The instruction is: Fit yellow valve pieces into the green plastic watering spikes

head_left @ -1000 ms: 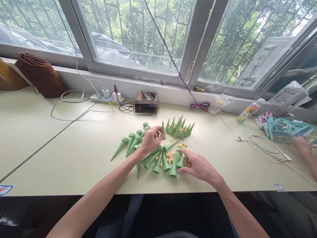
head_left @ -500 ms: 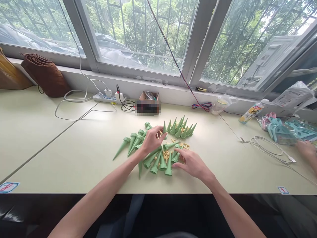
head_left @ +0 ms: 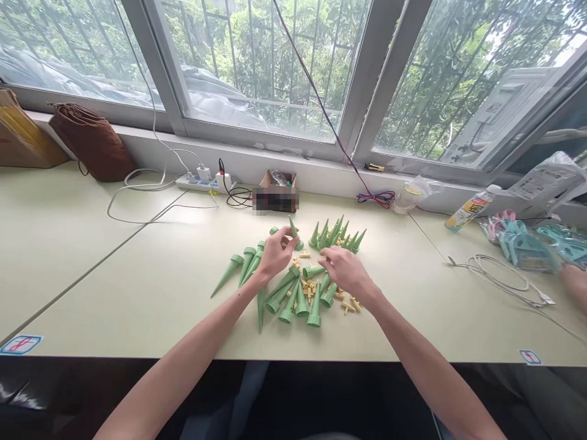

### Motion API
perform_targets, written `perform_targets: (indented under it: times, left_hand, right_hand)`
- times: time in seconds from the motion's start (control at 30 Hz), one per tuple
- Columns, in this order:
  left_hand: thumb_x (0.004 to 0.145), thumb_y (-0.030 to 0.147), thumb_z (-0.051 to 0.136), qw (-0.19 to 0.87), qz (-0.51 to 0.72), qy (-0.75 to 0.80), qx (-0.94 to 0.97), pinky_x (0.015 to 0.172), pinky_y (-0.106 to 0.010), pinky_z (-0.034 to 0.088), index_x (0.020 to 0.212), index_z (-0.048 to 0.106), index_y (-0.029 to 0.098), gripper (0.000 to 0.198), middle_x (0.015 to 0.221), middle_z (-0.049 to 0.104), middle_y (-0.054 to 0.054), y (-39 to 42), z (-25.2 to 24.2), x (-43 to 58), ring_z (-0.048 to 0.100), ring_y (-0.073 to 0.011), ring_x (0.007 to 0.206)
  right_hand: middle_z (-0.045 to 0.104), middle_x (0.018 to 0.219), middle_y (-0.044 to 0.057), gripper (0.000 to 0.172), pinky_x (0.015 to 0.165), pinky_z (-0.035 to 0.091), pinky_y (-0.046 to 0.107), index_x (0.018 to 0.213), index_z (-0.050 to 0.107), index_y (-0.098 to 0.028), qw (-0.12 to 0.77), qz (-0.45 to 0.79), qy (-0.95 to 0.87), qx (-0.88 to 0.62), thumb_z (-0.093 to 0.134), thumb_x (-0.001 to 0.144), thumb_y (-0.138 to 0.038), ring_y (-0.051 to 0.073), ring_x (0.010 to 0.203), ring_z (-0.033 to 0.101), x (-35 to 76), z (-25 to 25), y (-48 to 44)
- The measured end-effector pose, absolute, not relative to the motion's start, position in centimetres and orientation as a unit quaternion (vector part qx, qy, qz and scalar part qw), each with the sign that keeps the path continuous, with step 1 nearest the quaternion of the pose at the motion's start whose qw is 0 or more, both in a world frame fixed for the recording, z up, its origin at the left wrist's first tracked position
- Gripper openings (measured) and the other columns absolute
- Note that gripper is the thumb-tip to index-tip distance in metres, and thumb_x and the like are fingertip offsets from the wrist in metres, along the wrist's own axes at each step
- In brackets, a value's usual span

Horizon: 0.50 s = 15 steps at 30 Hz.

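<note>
My left hand (head_left: 275, 253) is closed on a green watering spike (head_left: 293, 228), a ribbed-cap cone held point up and tilted slightly left. Just to its right, my right hand (head_left: 347, 267) has its fingers pinched together above the pile; whatever they hold is too small to make out. Below both hands lie loose green spikes (head_left: 287, 310) pointing various ways, with small yellow T-shaped fittings (head_left: 351, 305) scattered among them. Behind my right hand, several spikes (head_left: 337, 235) stand upright in a cluster, yellow bits showing between them.
Along the window wall sit a brown drawstring bag (head_left: 92, 143), a power strip (head_left: 195, 182), a small cardboard box (head_left: 287, 179) and a bottle (head_left: 472, 209). To the right are a white cable (head_left: 499, 278), bagged teal clips (head_left: 527, 247) and another person's hand (head_left: 575, 281).
My right hand has risen from the loose spikes toward my left hand, its fingers now pinched. My left hand has shifted slightly left, tilting its spike.
</note>
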<state>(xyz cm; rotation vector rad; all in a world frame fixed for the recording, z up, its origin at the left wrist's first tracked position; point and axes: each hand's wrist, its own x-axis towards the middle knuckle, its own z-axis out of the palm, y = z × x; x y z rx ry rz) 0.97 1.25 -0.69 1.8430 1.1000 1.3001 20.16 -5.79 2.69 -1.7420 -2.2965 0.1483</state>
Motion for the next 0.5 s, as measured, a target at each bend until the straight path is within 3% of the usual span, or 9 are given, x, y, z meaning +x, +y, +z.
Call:
perform_targets:
  times: [0.17,0.5]
  left_hand:
    - [0.086,0.033,0.059,0.361,0.493,0.405,0.68,0.053,-0.023,0.047,0.104,0.065,0.017,0.025,0.094,0.069,-0.008,1.4,-0.8,0.9,0.067,-0.0162,0.072]
    - [0.086,0.038,0.061,0.395,0.499,0.376,0.673,0.052,-0.022,0.046,0.111,0.064,0.018,0.031,0.097,0.068,-0.008,0.9,-0.3,0.8,0.063,-0.015,0.073]
  right_hand:
    - [0.066,0.091,0.007,0.011,0.058,0.034,0.025,0.089,0.061,-0.018,-0.002,0.021,-0.793,-0.609,0.052,0.095,-0.016,0.019,0.08,0.065,18.7,2.3,-2.8]
    - [0.066,0.09,0.009,0.021,0.059,0.034,0.026,0.088,0.06,-0.017,-0.047,0.018,-0.79,-0.61,0.05,0.085,0.001,0.02,0.078,0.066,18.1,1.9,-2.0]
